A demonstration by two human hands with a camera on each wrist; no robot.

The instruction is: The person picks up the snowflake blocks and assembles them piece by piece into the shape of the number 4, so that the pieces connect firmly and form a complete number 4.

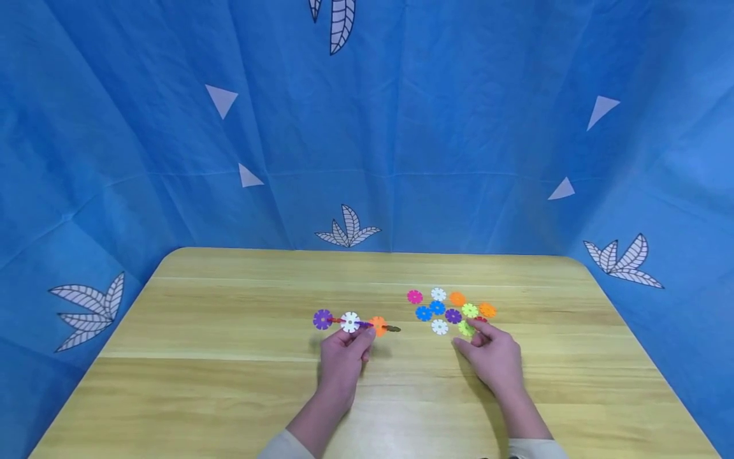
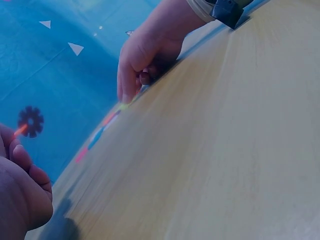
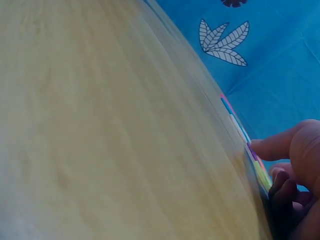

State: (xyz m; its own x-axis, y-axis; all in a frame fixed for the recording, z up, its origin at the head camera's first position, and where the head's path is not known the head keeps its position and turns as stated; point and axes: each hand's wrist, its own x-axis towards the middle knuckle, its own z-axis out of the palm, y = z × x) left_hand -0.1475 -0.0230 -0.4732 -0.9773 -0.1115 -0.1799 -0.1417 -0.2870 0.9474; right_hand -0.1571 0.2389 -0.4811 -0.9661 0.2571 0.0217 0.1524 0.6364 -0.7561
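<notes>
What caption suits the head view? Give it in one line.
Left hand holding a chain of colourful discs, right hand at loose discs.

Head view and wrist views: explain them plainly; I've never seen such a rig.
There is no machine, just a person's two bare hands. The wide picture comes from a camera worn on the head, looking forward and down; the two tilted ones from a camera on each wrist. On the pale wood-grained table, before a leaf-printed blue cloth backdrop, lie loose, round, notched discs in pink, white, blue, purple, orange, green and red. The left hand pinches a multicoloured chain of similar discs joined in a row, some facing the camera, some edge-on. The right hand is at the near right side of the loose discs; no disc looks lifted in its grip.
</notes>
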